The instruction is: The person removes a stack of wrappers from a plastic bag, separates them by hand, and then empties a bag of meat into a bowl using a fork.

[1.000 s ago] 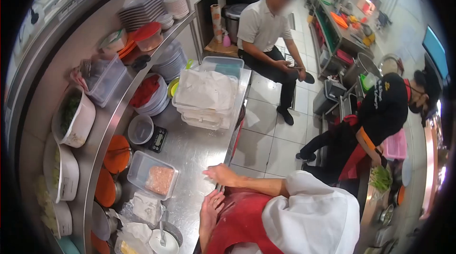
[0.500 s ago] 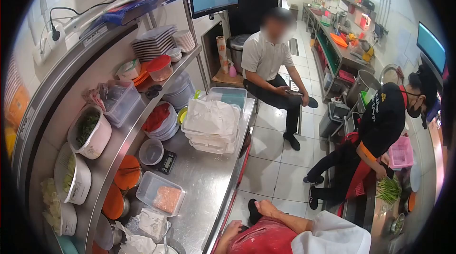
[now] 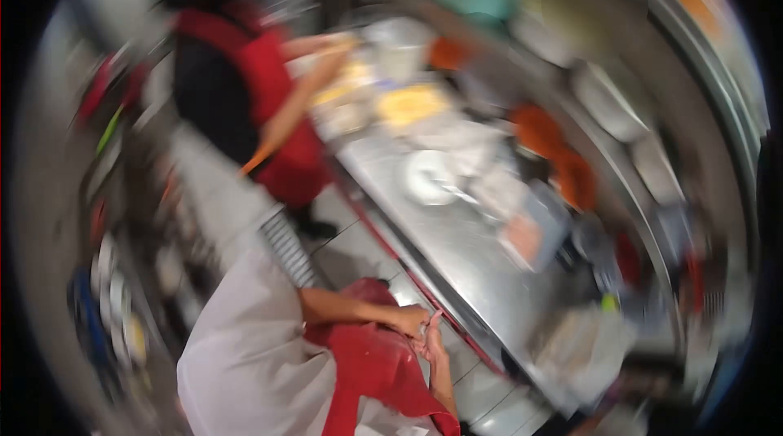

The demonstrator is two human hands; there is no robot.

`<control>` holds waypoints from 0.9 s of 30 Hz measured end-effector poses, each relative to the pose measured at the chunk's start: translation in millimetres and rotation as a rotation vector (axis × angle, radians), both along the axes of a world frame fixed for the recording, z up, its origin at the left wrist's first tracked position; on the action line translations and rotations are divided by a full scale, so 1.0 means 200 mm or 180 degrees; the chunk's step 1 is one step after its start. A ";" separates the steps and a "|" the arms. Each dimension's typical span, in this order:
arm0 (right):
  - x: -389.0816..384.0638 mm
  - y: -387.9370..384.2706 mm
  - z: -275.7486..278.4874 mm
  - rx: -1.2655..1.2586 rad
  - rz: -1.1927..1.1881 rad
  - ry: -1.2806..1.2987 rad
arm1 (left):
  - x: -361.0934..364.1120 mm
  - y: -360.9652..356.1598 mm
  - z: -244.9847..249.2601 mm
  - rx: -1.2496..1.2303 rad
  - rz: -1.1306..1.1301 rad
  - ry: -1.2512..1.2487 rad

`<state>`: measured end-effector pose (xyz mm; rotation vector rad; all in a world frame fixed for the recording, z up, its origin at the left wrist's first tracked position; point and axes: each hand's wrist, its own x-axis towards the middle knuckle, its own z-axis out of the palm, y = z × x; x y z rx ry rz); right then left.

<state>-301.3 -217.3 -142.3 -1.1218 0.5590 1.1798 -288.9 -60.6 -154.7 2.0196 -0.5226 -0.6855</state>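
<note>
My left hand [image 3: 410, 320] and right hand [image 3: 432, 346] touch at my apron [image 3: 371, 367], by the desk [image 3: 457, 248]. It is too blurry to tell their grip. Maybe I'm wiping them. Next, I need a steady look.

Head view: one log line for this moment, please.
view: motion-blurred | hands: together at red cloth apron, beside long steel counter | hold: unclear | nearby: person in black top

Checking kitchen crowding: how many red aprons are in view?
2: the co-worker's apron at the far end of the counter, the camera wearer's apron at bottom. Blur may hide others.
</note>
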 end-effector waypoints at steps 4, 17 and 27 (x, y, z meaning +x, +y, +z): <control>0.05 0.43 -0.07 0.0202 0.1350 -0.0082 | -0.30 0.39 -0.06 -0.0219 0.1477 0.0398; -0.53 2.06 -0.29 0.0548 0.3780 -0.1937 | -1.51 1.58 -0.22 -0.2142 0.5051 0.1536; -0.79 3.54 -0.62 -0.0146 0.3004 -0.2762 | -2.41 2.41 -0.45 -0.1712 0.7058 0.1645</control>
